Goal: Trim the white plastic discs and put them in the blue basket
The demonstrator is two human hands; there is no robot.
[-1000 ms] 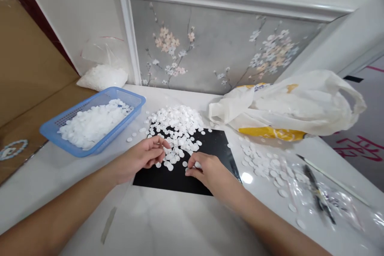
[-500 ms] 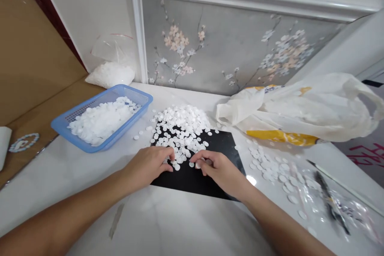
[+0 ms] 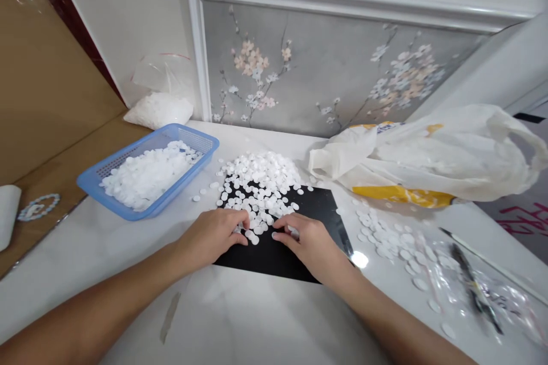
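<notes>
Small round white discs (image 3: 262,171) lie heaped at the back of a black sheet (image 3: 319,205) and spread thinly towards its front. My left hand (image 3: 218,234) rests at the left edge of the scattered discs, thumb and index finger apart, with discs at the gap between them. Its other fingers are hidden under the hand. Across from it, my right hand (image 3: 310,242) is curled above the black sheet. A white disc shows inside its bent fingers, and another is at the thumb tip.
A blue basket (image 3: 205,162) holding white discs stands left, before a clear bag (image 3: 160,108) with white contents. A white and yellow plastic bag (image 3: 411,159) lies right, near loose discs, a black pen-like tool (image 3: 475,291) and clear plastic packaging (image 3: 509,302). A framed floral panel (image 3: 334,68) backs the table.
My right hand's fingers have shifted slightly, and its thumb now reaches the disc in front of it. My left hand holds its place by the discs. The view has tilted slightly.
</notes>
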